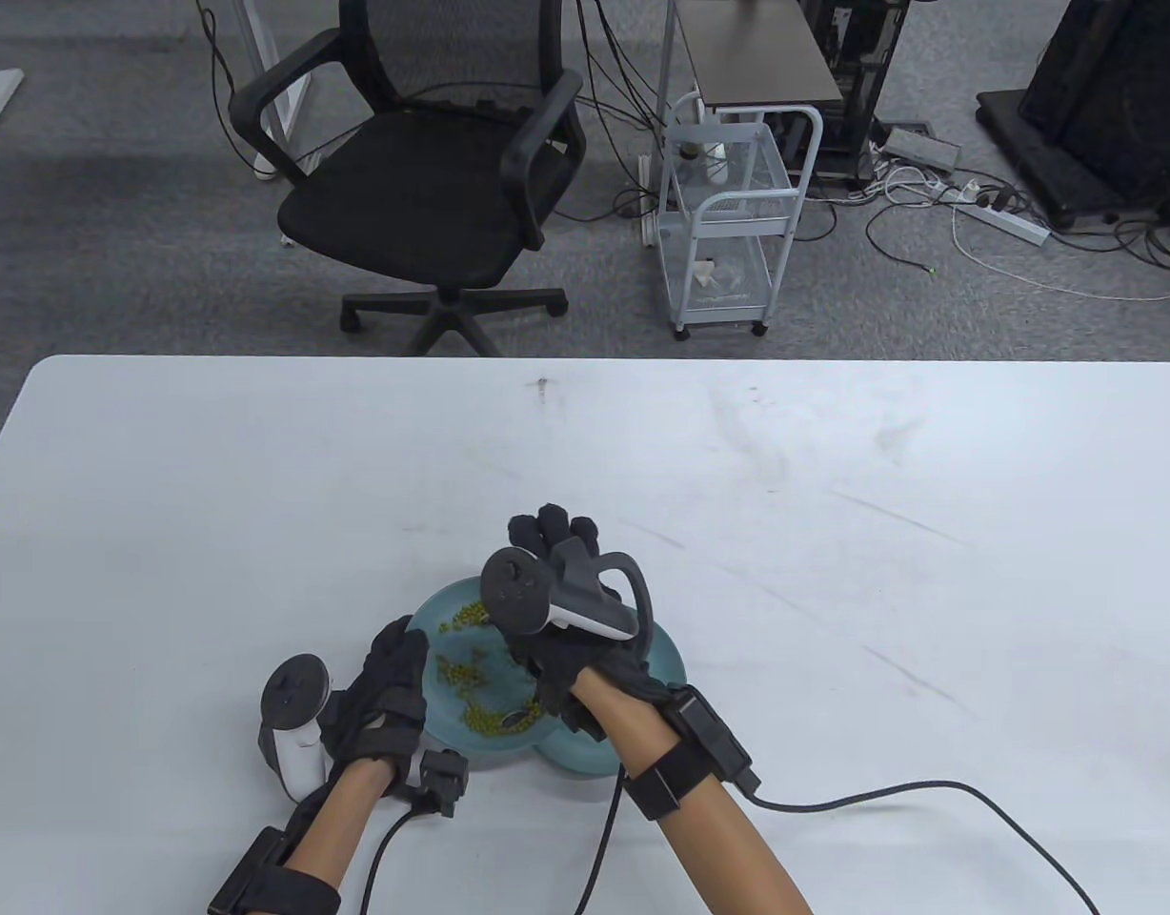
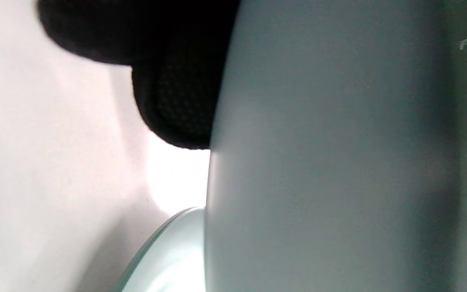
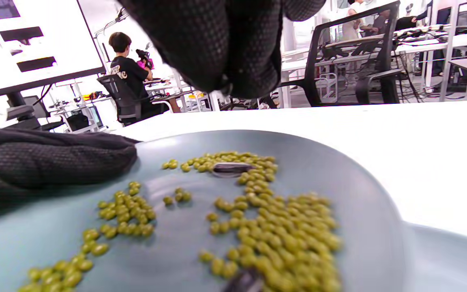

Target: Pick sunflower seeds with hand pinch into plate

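Pinched together, right hand (image 1: 585, 610) fingertips (image 3: 233, 77) above plate (image 1: 452, 596); left hand (image 1: 380, 691) gripping its rim. No legible writing.

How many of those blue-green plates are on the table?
2. One plate, holding green beans, sits tilted under both hands; the other plate peeks out beneath it on the right. More could be hidden underneath.

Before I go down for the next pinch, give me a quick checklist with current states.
1. Left hand steadies the plate at its left rim: ok.
2. Right hand is above the plate: ok.
3. Sunflower seed lies exposed among the green beans: ok.
4. Right fingertips free of any seed: cannot tell.
5. Second plate sits beside and partly under the first: ok.
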